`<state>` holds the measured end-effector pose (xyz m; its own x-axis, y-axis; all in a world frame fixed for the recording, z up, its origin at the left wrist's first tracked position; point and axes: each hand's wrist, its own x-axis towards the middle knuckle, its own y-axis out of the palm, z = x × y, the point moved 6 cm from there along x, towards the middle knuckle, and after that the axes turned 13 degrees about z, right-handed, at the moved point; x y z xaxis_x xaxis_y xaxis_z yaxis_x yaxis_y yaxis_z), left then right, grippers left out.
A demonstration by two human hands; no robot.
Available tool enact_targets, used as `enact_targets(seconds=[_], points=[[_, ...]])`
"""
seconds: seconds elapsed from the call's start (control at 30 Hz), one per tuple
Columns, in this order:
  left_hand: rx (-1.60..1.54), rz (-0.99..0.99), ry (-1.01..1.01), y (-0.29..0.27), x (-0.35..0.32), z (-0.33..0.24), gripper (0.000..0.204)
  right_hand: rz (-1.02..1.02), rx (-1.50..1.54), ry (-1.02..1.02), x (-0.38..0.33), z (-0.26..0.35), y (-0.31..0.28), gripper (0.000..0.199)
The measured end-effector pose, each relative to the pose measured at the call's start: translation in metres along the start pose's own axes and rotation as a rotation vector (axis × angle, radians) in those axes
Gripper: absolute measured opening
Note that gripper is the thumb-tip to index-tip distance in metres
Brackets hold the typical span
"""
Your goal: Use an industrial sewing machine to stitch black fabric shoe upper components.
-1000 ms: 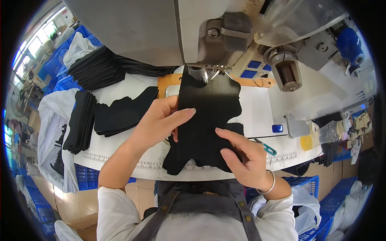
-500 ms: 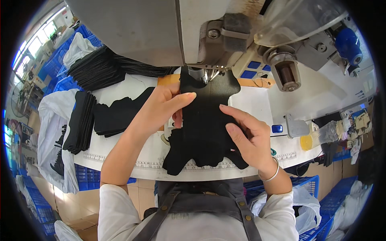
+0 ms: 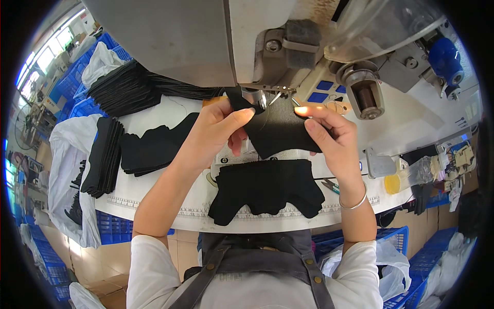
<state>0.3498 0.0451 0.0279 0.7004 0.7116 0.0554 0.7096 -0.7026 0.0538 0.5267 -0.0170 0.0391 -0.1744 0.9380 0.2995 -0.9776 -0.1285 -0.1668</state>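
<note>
A piece of black fabric (image 3: 278,131) lies under the needle area of a sewing machine (image 3: 265,95), its near edge raised off the bed. My left hand (image 3: 221,126) pinches its left side between thumb and fingers. On the other side, my right hand (image 3: 332,131) grips the fabric's right edge, thumb and forefinger close to the presser foot. Nearer to me, a separate stack of black cut pieces (image 3: 267,188) rests on the white table. Small scissors (image 3: 332,186) with a green handle lie beside my right wrist, partly hidden.
More black cut pieces (image 3: 154,147) lie to the left, next to an upright bundle (image 3: 103,157) and a white plastic bag (image 3: 72,175). Long dark stacks (image 3: 126,87) stand farther back. A ruler strip (image 3: 190,212) follows the table's front edge. A thread spool (image 3: 366,98) hangs at right.
My right hand has moved up and right and now grips the fabric's edge. The fabric has turned and its near end has lifted, baring the stack below and the scissors.
</note>
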Motion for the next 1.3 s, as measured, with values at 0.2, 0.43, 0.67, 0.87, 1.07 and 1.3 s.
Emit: enact_targets(seconds=[0.2,0.43,0.67,0.87,1.07,1.3], points=[[-0.013,-0.071,-0.026,-0.002,0.001,0.002,0.022,-0.067,0.055,-0.001,0.019,-0.008,-0.018,0.013],[-0.096,-0.161,0.050,-0.002,0.004,0.008,0.024,-0.103,0.169,-0.085,0.049,-0.022,-0.033,0.015],[-0.098,-0.201,0.112,-0.007,0.014,0.009,0.022,0.040,0.171,-0.230,0.074,-0.021,-0.034,0.017],[-0.106,-0.162,0.177,-0.006,0.018,0.007,0.020,0.090,0.367,-0.284,0.090,-0.029,-0.035,0.021],[-0.095,-0.131,0.170,-0.004,0.017,0.005,0.025,0.340,0.696,-0.152,0.099,-0.054,-0.027,0.016],[-0.108,-0.207,0.159,0.000,0.014,0.002,0.022,-0.121,0.206,0.152,0.035,-0.064,-0.049,0.027]])
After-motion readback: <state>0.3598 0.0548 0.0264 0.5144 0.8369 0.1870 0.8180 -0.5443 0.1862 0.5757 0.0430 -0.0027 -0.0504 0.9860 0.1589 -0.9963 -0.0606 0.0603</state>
